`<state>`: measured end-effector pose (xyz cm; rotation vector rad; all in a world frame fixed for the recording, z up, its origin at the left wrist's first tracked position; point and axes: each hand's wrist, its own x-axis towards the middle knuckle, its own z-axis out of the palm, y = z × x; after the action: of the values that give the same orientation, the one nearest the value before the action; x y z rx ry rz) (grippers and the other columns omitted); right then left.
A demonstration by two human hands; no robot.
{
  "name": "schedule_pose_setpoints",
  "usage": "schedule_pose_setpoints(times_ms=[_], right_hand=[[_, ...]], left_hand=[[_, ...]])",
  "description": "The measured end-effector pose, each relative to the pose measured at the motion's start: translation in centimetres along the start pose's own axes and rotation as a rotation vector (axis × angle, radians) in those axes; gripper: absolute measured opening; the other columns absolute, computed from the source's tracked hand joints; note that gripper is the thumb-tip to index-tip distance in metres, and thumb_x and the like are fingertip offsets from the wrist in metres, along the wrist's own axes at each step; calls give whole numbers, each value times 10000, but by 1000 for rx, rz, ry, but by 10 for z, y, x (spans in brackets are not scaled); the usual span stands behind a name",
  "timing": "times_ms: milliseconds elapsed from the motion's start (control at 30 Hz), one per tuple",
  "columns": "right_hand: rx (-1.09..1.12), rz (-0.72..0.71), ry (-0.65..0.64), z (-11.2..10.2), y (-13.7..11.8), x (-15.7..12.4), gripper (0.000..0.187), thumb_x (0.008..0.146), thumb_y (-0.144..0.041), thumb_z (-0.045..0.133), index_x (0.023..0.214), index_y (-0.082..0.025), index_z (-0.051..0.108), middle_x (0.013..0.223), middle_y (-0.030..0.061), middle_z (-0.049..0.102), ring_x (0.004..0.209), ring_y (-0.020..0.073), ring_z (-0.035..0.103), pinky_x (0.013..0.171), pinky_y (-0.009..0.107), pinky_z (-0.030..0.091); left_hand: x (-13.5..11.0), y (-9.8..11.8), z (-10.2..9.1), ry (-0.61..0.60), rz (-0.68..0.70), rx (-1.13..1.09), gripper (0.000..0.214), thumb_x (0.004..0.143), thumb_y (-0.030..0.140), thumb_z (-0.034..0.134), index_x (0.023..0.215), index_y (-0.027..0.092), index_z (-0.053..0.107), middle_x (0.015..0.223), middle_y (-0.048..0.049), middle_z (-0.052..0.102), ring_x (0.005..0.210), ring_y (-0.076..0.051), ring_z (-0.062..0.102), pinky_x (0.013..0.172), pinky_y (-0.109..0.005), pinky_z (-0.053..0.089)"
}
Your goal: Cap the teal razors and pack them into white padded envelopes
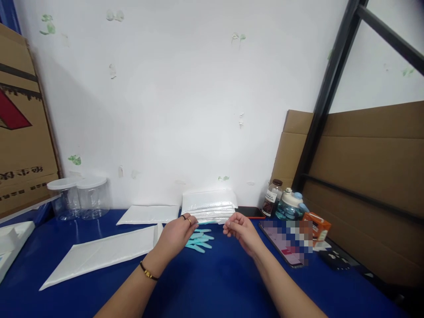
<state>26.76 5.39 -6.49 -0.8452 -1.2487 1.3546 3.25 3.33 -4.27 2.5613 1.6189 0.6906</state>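
Bare forearms (132, 285) are stretched over the blue counter (215, 291), the left one circled by a dark band (149, 271) with a gold bead. Slim, flat, smooth teal pieces (201, 240) with tapered, rounded ends are spread on the counter in a loose, overlapping fan, partly hidden by the left hand (177, 232) and well apart from the right hand (243, 232). Both sets of fingers are pinched, thumb to forefinger; whether anything is grasped cannot be told. Behind them, glossy white rectangular packets (208, 204) are stacked against the wall (185, 88).
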Motion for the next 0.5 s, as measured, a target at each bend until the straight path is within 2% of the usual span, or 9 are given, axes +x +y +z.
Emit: schedule_pose_setpoints(times_ms=[67, 167, 500], right_hand=[[-151, -120, -37, 0, -2, -1, 263, 658, -349, 723, 702, -177, 529, 631, 19, 632, 615, 157, 608, 550, 245, 445], [-247, -184, -73, 2, -3, -2, 261, 696, -380, 696, 719, -181, 530, 634, 17, 624, 631, 157, 606, 570, 253, 443], [-229, -117, -134, 16, 2, -6, 300, 668, -421, 707, 705, -181, 531, 636, 20, 648, 627, 162, 622, 584, 259, 462]], left_hand=[[-1, -1, 0, -22, -5, -75, 303, 913, 359, 285, 854, 224, 550, 861, -14, 575, 803, -152, 546, 690, -237, 381], [-1, -3, 2, -52, -2, -150, 289, 897, 357, 320, 807, 219, 558, 827, -8, 579, 787, -151, 542, 699, -235, 374], [0, 1, 5, -80, 41, -203, 258, 879, 345, 363, 795, 211, 568, 825, -9, 590, 773, -148, 532, 700, -232, 372]])
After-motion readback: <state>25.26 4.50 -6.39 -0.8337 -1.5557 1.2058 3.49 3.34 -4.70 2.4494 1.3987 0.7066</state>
